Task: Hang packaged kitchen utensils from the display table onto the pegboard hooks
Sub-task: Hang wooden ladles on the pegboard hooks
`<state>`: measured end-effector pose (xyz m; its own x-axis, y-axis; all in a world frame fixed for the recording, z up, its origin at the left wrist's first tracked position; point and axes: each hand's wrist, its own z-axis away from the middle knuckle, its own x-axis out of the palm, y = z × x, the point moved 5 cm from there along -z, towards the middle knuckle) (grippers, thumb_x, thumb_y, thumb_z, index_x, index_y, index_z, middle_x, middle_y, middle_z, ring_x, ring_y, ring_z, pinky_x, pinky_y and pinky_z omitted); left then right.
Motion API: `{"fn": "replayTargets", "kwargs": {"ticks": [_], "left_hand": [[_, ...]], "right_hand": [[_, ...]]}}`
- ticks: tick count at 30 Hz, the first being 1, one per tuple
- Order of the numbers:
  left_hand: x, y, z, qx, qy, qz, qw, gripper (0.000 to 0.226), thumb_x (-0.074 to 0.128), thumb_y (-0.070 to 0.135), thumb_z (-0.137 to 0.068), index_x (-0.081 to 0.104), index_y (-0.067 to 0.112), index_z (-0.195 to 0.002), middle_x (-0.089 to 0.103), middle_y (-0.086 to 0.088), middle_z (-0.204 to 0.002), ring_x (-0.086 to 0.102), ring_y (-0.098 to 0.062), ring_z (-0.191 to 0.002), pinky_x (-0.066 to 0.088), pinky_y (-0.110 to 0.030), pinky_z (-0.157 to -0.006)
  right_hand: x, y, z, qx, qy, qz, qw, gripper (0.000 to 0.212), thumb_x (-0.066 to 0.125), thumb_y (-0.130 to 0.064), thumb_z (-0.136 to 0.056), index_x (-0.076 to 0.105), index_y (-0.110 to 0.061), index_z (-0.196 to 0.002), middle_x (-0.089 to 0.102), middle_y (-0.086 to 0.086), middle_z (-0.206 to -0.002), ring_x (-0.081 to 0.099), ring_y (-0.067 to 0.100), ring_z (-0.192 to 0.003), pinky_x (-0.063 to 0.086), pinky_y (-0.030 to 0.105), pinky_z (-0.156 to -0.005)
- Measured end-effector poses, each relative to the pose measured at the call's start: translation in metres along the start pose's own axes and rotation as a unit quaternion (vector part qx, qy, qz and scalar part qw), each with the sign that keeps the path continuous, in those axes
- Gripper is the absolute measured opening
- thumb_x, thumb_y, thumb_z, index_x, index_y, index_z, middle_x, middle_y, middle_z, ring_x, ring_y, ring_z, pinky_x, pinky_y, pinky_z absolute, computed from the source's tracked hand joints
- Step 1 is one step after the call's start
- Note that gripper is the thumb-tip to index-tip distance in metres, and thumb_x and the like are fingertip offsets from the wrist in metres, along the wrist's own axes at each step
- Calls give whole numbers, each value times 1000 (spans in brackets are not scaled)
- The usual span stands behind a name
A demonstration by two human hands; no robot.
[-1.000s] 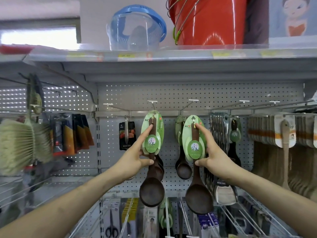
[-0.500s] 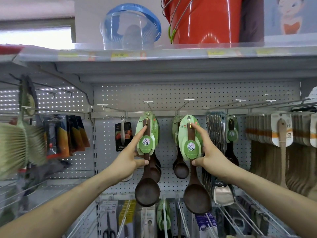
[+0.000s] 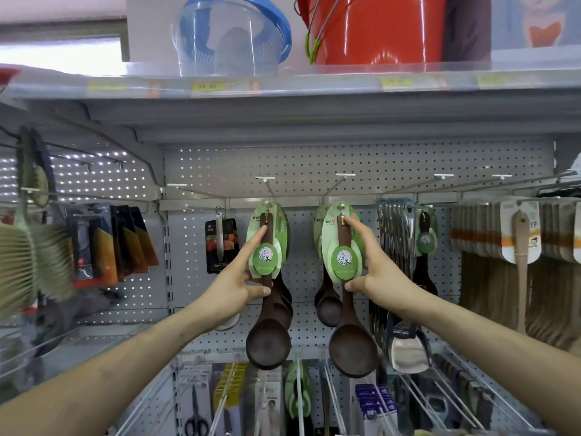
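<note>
I read 原木 on the left spoon card (image 3: 265,254) and right spoon card (image 3: 344,258), and a brand beginning HONG on the black card (image 3: 227,261).

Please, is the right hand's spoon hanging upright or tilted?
Roughly upright: the spoon hangs handle up, bowl down, held by the right hand.

Rear spoons (image 3: 328,309) half hidden; brush (image 3: 30,256) blurred, cut off left.
</note>
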<state>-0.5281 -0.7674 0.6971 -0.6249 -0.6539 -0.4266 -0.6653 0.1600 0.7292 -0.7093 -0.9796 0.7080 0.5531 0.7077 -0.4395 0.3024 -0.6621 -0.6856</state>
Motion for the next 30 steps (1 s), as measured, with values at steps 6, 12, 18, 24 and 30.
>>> {"fn": "replayTargets", "kwargs": {"ticks": [6,12,18,24,30], "left_hand": [[2,-17,-19,3,7,-38,999,117,70,-14,-93,22,74,-153,29,22,-168,62,-10,-134,58,-29,-104],[-2,-45,-52,18,26,-62,998,119,71,-16,-92,21,71,-156,24,20,-173,50,-19,-147,55,-45,-111],[-2,-69,-73,31,38,-58,997,117,71,-15,-92,22,69,-157,26,21,-172,56,-12,-141,59,-31,-103],[4,-75,-68,32,43,-51,997,113,72,-10,-94,21,67,-159,29,46,-157,59,-4,-134,57,-19,-95],[6,-73,-61,30,44,-53,997,112,71,-9,-95,20,66,-159,31,51,-152,66,-7,-121,58,-25,-99]], "right_hand": [[-1,26,-25,25,32,12,999,126,71,20,-78,23,-64,-158,34,-9,-158,55,24,-133,61,45,-100],[3,56,-55,36,57,19,998,123,65,23,-84,19,-61,-162,37,1,-155,50,27,-137,58,49,-105],[10,81,-78,21,85,38,995,121,61,26,-85,18,-55,-165,28,-11,-154,41,10,-137,49,28,-111],[16,95,-83,-2,110,46,993,121,61,23,-86,19,-62,-161,32,-5,-153,46,12,-125,48,23,-103],[15,99,-74,7,115,67,991,122,64,21,-87,16,-62,-162,29,-10,-149,38,4,-127,44,9,-95]]}}
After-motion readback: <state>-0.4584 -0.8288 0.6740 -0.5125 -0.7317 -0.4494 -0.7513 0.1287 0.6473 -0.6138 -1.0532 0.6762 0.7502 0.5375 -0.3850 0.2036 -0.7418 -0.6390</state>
